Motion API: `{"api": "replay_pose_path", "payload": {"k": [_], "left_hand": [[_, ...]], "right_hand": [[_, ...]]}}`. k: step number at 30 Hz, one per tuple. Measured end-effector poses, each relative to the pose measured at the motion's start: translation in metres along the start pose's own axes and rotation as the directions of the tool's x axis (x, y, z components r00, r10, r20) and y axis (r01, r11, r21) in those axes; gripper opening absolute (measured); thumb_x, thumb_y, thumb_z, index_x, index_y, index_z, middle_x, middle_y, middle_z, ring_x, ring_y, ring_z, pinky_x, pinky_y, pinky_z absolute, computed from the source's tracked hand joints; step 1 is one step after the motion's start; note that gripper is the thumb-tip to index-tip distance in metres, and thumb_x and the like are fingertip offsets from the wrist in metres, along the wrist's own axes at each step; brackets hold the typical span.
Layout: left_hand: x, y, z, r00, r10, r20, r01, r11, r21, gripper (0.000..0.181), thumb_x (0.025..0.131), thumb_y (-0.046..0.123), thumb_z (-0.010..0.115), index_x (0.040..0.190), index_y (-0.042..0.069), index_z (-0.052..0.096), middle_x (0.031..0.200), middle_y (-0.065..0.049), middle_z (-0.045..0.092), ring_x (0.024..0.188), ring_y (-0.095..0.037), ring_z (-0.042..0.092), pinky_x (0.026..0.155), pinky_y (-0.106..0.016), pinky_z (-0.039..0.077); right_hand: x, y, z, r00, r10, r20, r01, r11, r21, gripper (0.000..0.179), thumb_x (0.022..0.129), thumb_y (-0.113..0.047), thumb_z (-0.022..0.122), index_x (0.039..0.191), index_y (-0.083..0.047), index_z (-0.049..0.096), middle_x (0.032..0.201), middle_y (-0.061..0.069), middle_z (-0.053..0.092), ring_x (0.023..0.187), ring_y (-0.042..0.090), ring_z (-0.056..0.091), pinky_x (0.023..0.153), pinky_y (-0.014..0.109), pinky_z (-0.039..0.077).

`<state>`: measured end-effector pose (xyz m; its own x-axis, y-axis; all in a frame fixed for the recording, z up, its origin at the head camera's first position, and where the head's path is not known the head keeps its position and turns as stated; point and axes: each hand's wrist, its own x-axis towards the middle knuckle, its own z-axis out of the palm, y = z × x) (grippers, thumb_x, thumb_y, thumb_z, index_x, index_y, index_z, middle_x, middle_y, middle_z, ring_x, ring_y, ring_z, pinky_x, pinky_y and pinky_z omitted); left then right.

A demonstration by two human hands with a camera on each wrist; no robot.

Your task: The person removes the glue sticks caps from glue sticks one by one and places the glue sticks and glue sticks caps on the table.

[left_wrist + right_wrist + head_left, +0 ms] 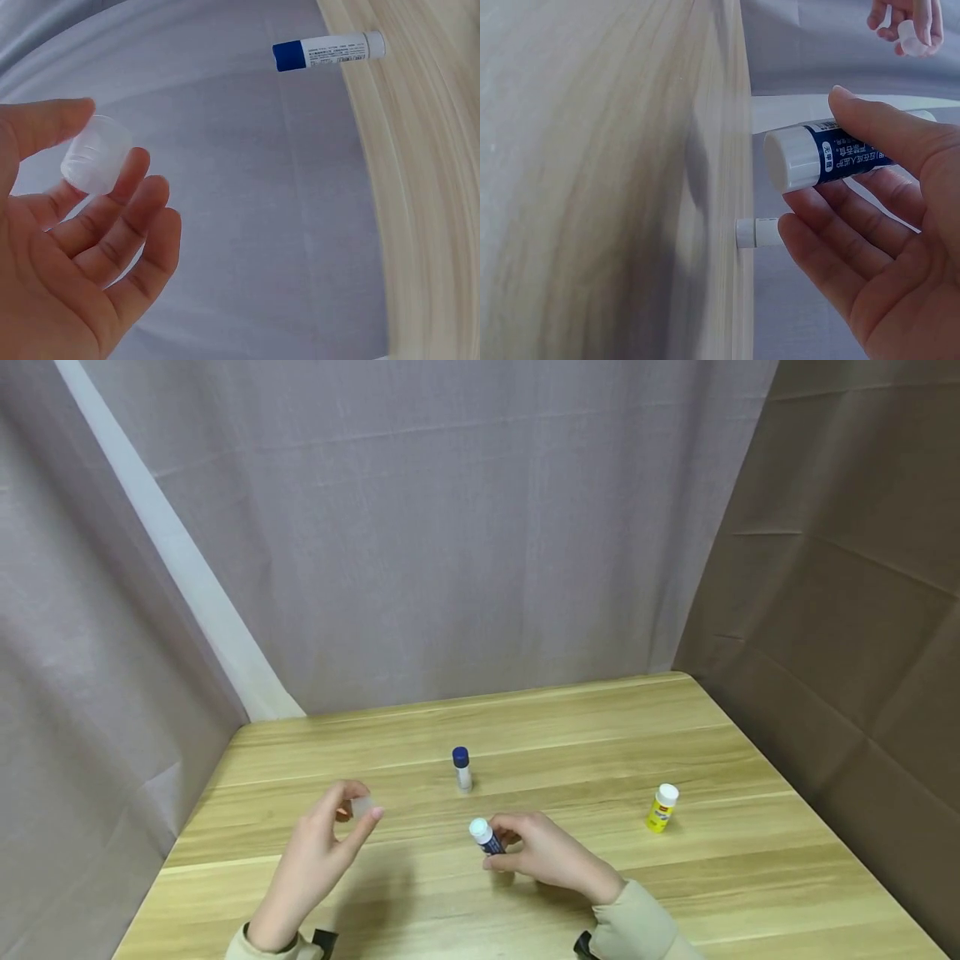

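Observation:
My left hand [322, 843] pinches a small translucent plastic cap [97, 156] between thumb and fingers, above the left part of the table. With the thumb on one side and fingers on the other, my right hand [551, 853] holds a glue stick [832, 154] with a dark blue label and white ends. In the head view that glue stick tilts, its white end up and to the left. Behind the two hands a white glue stick with a blue cap [462, 768] stands upright.
A yellow glue stick with a white cap [662, 808] stands to the right of my right hand. The wooden table [750, 877] ends at a grey curtain [480, 543] behind and a brown cloth [847, 610] on the right.

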<state>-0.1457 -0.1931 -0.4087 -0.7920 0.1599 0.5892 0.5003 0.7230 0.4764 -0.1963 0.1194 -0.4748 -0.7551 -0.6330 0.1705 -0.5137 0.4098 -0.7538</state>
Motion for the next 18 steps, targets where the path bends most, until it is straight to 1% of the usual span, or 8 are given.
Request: {"api": "replay_pose_path", "payload": {"k": [3, 5, 8, 14, 16, 18], "left_hand": [[-0.002, 0.0, 0.0, 1.0, 0.006, -0.012, -0.006, 1.0, 0.002, 0.027, 0.089, 0.011, 0.078, 0.113, 0.01, 0.066, 0.096, 0.007, 0.067, 0.084, -0.006, 0.06, 0.073, -0.031, 0.055], [-0.003, 0.0, 0.0, 1.0, 0.011, -0.017, -0.011, 1.0, 0.001, 0.028, 0.089, 0.011, 0.078, 0.114, 0.011, 0.067, 0.099, 0.008, 0.068, 0.084, -0.006, 0.061, 0.074, -0.03, 0.055], [-0.004, 0.001, 0.0, 1.0, 0.006, -0.029, -0.006, 1.0, -0.008, 0.026, 0.087, 0.011, 0.081, 0.11, 0.014, 0.069, 0.102, 0.011, 0.068, 0.085, -0.007, 0.061, 0.075, -0.029, 0.054], [-0.007, 0.0, 0.0, 0.998, -0.033, -0.058, 0.031, 0.999, -0.039, 0.025, 0.082, 0.013, 0.085, 0.102, 0.017, 0.07, 0.104, 0.011, 0.07, 0.086, -0.015, 0.064, 0.078, -0.023, 0.052], [-0.009, -0.001, 0.0, 0.996, -0.053, -0.07, 0.05, 0.998, -0.04, 0.026, 0.081, 0.013, 0.086, 0.101, 0.018, 0.071, 0.105, 0.012, 0.071, 0.086, -0.016, 0.065, 0.079, -0.022, 0.051], [-0.011, -0.001, -0.001, 0.994, -0.073, -0.082, 0.071, 0.997, -0.027, 0.025, 0.08, 0.013, 0.087, 0.099, 0.018, 0.071, 0.105, 0.012, 0.072, 0.086, -0.015, 0.065, 0.078, -0.022, 0.052]], "right_hand": [[-0.001, 0.0, 0.0, 1.0, 0.005, -0.001, -0.005, 1.0, 0.002, 0.02, 0.088, -0.025, 0.08, 0.104, -0.02, 0.068, 0.094, -0.015, 0.068, 0.091, 0.003, 0.065, 0.085, 0.031, 0.055], [-0.002, 0.001, 0.0, 1.0, 0.005, -0.005, -0.005, 1.0, 0.002, 0.02, 0.088, -0.027, 0.08, 0.104, -0.02, 0.068, 0.094, -0.014, 0.068, 0.09, 0.003, 0.065, 0.085, 0.031, 0.056], [-0.003, 0.001, 0.0, 1.0, 0.009, -0.007, -0.009, 1.0, 0.004, 0.021, 0.088, -0.027, 0.08, 0.105, -0.02, 0.069, 0.093, -0.015, 0.068, 0.089, 0.003, 0.065, 0.084, 0.032, 0.056], [-0.005, 0.002, -0.002, 1.0, 0.015, -0.005, -0.015, 1.0, 0.016, 0.023, 0.088, -0.027, 0.08, 0.106, -0.018, 0.069, 0.094, -0.013, 0.068, 0.089, 0.003, 0.065, 0.084, 0.031, 0.056], [-0.005, 0.002, -0.002, 1.0, 0.016, -0.007, -0.016, 1.0, 0.012, 0.023, 0.088, -0.025, 0.08, 0.106, -0.018, 0.069, 0.094, -0.013, 0.068, 0.089, 0.003, 0.065, 0.084, 0.03, 0.056], [-0.006, 0.002, -0.003, 1.0, 0.018, -0.013, -0.018, 1.0, 0.005, 0.023, 0.088, -0.024, 0.081, 0.106, -0.018, 0.069, 0.094, -0.013, 0.068, 0.089, 0.003, 0.065, 0.084, 0.03, 0.056]]}}
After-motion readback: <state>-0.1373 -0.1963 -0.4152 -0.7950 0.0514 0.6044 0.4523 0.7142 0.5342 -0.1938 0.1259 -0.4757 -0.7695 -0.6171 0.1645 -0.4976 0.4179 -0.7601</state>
